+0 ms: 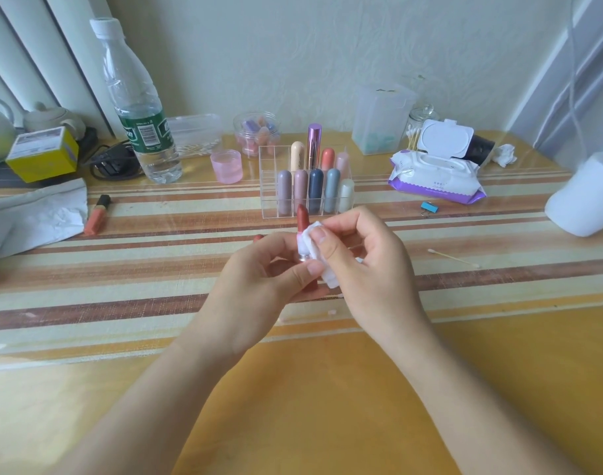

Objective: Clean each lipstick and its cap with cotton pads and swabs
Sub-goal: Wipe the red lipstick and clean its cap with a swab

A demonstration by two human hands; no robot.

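My left hand [259,269] grips the base of an uncapped red lipstick [301,217], held upright above the table. A folded white cotton pad [313,246] is pinched in my right hand [368,265] and pressed against the side of the lipstick's tube, just under the red bullet. A small red piece, perhaps the cap [258,238], peeks out on the table behind my left hand. One cotton swab [452,258] lies to the right, and another swab [306,315] lies under my wrists.
A clear acrylic organizer [269,186] holds several capped lipsticks just behind my hands. Further back: a water bottle [139,108], pink cup [226,165], open wet-wipe pack [437,169], swab jar [420,128]. An orange lip tube [97,216] lies left, a white roll [587,197] right.
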